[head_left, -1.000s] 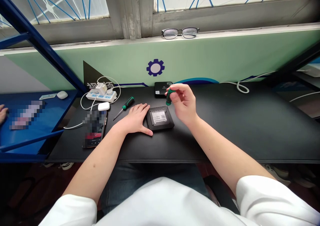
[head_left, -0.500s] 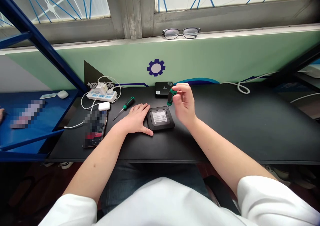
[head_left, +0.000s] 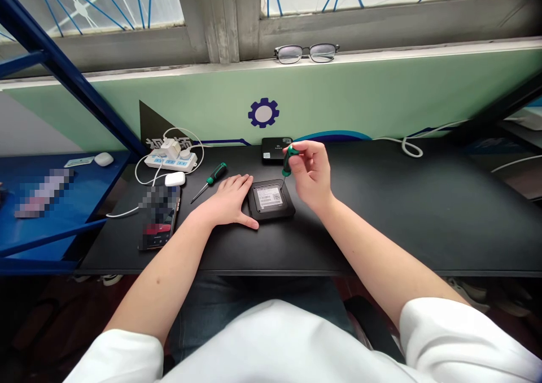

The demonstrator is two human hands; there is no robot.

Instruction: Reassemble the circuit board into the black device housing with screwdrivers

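Observation:
A square black box (head_left: 271, 213) with a white printed label lies on the black table in front of me. My left hand (head_left: 232, 199) rests flat along its left side, fingers stretched and thumb apart at the near corner. My right hand (head_left: 313, 174) is closed around the green and black handle of a screwdriver (head_left: 288, 160). The screwdriver stands nearly upright, its tip at the box's far right corner; whether a screw is under it is too small to tell. A second green and black screwdriver (head_left: 217, 172) lies to the left, beyond my left hand.
Another black box (head_left: 271, 156) sits at the back by the green panel. To the left are a phone (head_left: 165, 225), a white earbud case (head_left: 175, 179) and a power strip (head_left: 186, 161) with white cables. Glasses (head_left: 306, 53) lie on the sill. A blue frame post (head_left: 84, 83) slants at left.
The view has shifted very slightly. Both hands, the box and the screwdriver keep nearly the same places, with the screwdriver tip still at the same corner.

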